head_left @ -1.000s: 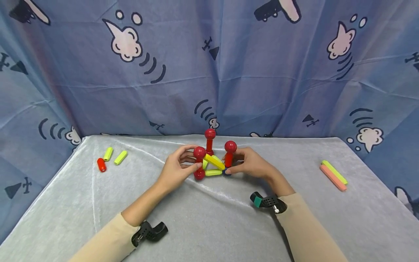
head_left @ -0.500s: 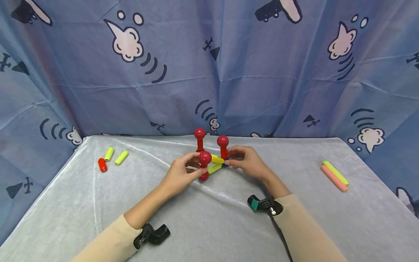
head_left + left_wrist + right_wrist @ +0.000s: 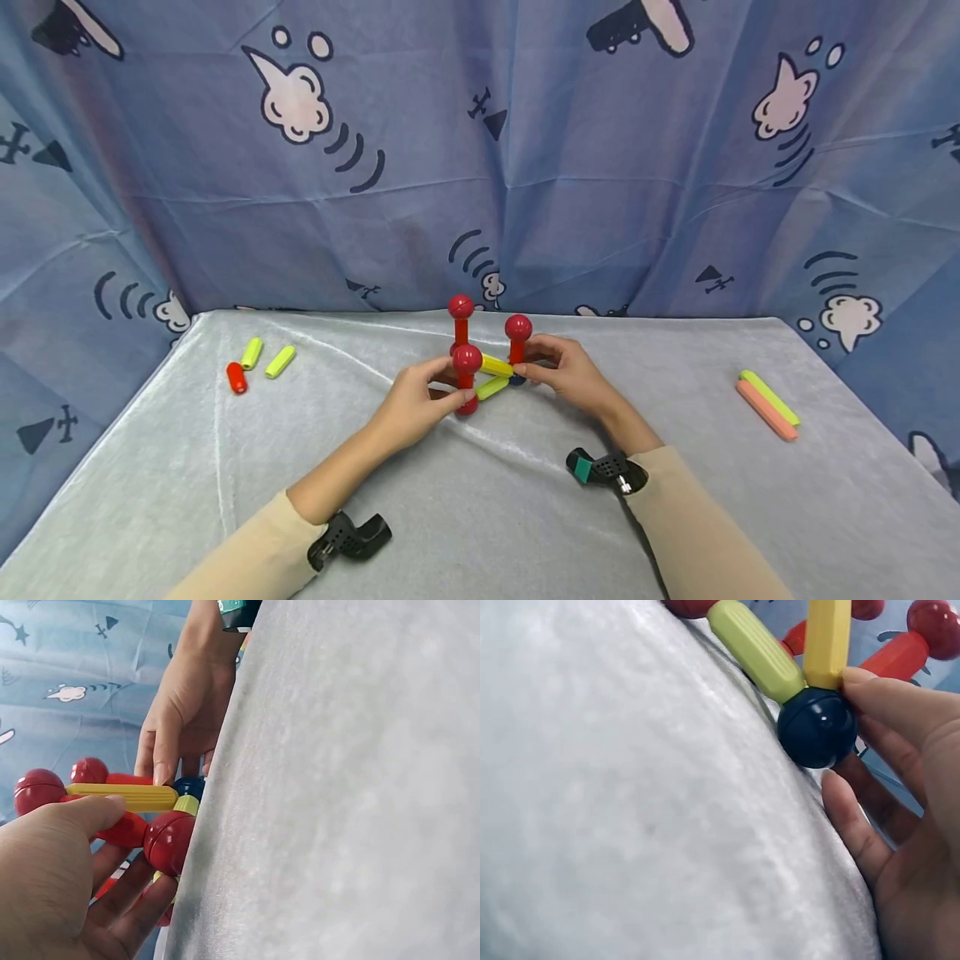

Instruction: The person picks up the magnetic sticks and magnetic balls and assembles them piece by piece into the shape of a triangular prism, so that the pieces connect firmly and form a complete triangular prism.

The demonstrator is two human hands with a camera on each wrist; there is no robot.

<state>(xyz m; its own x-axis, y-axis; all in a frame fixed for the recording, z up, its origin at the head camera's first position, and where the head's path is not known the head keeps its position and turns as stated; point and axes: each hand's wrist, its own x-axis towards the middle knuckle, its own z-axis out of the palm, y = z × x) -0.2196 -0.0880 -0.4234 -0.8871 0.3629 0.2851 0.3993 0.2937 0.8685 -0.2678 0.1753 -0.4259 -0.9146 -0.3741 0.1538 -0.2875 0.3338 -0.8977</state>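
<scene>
A construction frame of rods and balls stands on the cloth between my hands. Its three red uprights carry a front red ball (image 3: 467, 359), a rear red ball (image 3: 461, 307) and a right red ball (image 3: 518, 327). A yellow rod (image 3: 146, 797) slants from the front top ball towards a dark blue ball (image 3: 817, 727) at the base. Beside it, a yellow-green rod (image 3: 756, 651) meets the blue ball too. My left hand (image 3: 416, 396) grips the front red upright rod (image 3: 124, 829). With thumb and fingers, my right hand (image 3: 566, 371) pinches the yellow rod's lower end, by the blue ball.
At left lie a short red rod (image 3: 237, 378) and two yellow-green pieces, a rear one (image 3: 252, 353) and a nearer one (image 3: 281, 362). A salmon rod (image 3: 767, 410) and a longer yellow-green rod (image 3: 771, 398) lie together at right. A patterned curtain (image 3: 420, 167) hangs behind the table.
The frame has turned: its rear and right uprights shifted left, the front one slightly right. My right thumb went from beside the blue ball to the yellow rod's lower end. My left hand kept its grip.
</scene>
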